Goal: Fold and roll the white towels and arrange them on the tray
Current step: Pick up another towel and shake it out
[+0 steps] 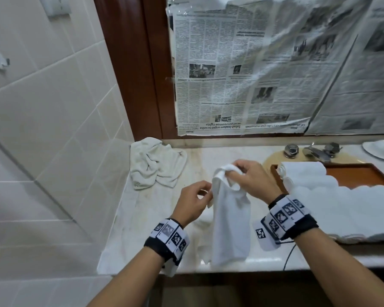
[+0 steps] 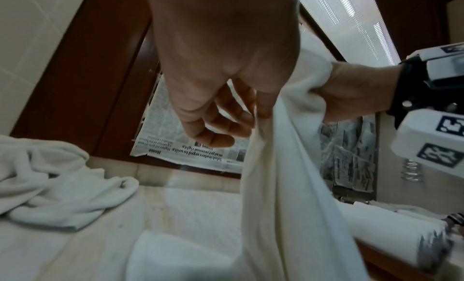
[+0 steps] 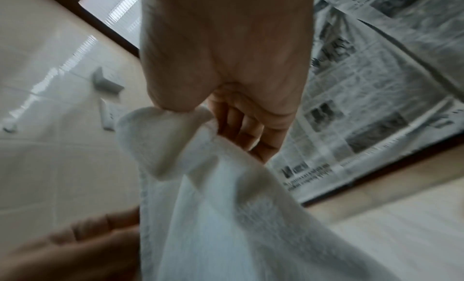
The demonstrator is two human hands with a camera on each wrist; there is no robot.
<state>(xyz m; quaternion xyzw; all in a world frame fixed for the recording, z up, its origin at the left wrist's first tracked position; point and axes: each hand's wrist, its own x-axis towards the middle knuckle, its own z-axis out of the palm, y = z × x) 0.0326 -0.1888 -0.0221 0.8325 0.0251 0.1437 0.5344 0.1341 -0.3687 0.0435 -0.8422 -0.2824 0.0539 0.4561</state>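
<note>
A white towel [image 1: 231,222] hangs lengthwise over the marble counter [image 1: 164,207]. My right hand [image 1: 233,173] pinches its bunched top corner; in the right wrist view the right hand [image 3: 200,114] has thumb and fingers closed on the towel [image 3: 226,215]. My left hand [image 1: 205,193] pinches the towel's left edge a little lower; the left wrist view shows the left hand [image 2: 241,126] with curled fingers against the towel [image 2: 288,186]. Two rolled white towels [image 1: 304,171] lie on the brown wooden tray [image 1: 359,176] at the right, and one rolled towel [image 2: 391,231] shows at the right of the left wrist view.
A crumpled towel [image 1: 153,167] lies at the counter's back left by the tiled wall. A large thick white towel [image 1: 353,213] is spread across the right front. Behind the tray stand a faucet [image 1: 317,151] and a white dish [image 1: 381,149]. Newspaper [image 1: 253,74] covers the wall behind.
</note>
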